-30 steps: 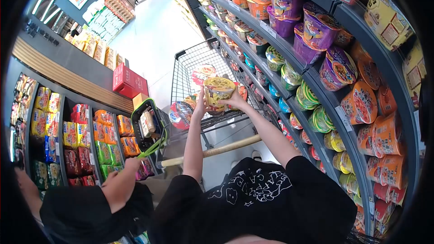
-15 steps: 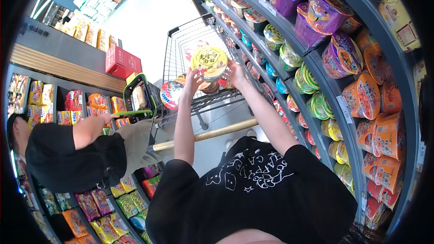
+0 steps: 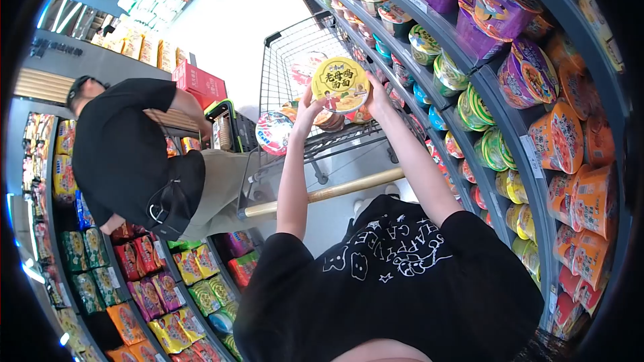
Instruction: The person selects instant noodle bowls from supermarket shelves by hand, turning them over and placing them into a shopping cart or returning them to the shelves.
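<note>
Between my two hands I hold a yellow-lidded instant noodle cup, its printed lid facing me. My left hand grips its left side, and my right hand grips the right side. The cup is above a wire shopping cart. Inside the cart, partly hidden by my arms and the cup, are several more round noodle packs, among them a white, red and blue one. The cart's pale handle bar crosses below my forearms.
Shelves on the right carry many noodle cups, including purple ones and orange ones. At the left a person in a black shirt stands by a shopping basket and shelves of bagged noodles. A red box sits behind.
The cup's lid has tilted to face me more, still between both hands. The person at left has turned and shifted, an arm lowered toward the shelf. The whole view has shifted slightly.
</note>
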Demonstrator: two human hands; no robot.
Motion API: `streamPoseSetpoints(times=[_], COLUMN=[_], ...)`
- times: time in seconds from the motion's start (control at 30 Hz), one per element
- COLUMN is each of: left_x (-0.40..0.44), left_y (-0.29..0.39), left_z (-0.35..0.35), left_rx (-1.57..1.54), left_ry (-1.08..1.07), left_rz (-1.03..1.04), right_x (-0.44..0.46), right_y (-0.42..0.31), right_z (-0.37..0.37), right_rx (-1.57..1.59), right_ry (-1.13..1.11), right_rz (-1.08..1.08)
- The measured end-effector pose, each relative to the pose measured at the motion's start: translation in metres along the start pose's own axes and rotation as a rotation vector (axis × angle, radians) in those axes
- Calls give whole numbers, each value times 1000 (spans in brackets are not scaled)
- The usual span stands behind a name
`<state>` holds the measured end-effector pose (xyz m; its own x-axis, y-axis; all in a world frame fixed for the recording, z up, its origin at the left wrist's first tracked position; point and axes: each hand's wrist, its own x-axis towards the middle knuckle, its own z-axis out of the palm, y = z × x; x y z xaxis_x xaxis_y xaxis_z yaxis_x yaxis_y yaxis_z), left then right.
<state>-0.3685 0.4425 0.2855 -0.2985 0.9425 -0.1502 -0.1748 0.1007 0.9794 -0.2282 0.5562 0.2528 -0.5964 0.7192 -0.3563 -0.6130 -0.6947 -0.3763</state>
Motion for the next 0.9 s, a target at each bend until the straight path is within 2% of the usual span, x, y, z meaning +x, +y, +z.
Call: streamPoseSetpoints(times=[0.3,0.5,0.9], left_x=[0,2,0], left_y=[-8,-6,-6], left_z=[-2,0,1], left_rx=[50,58,84], left_ry=[61,18,48], left_rz=[35,70,44], right_x=[8,7,2], right_y=[9,8,2], right_z=[-10,-13,-5], right_rx=[-42,-140,-117], right_ry=[102,169,233], right_rz=[-64,-117,-83])
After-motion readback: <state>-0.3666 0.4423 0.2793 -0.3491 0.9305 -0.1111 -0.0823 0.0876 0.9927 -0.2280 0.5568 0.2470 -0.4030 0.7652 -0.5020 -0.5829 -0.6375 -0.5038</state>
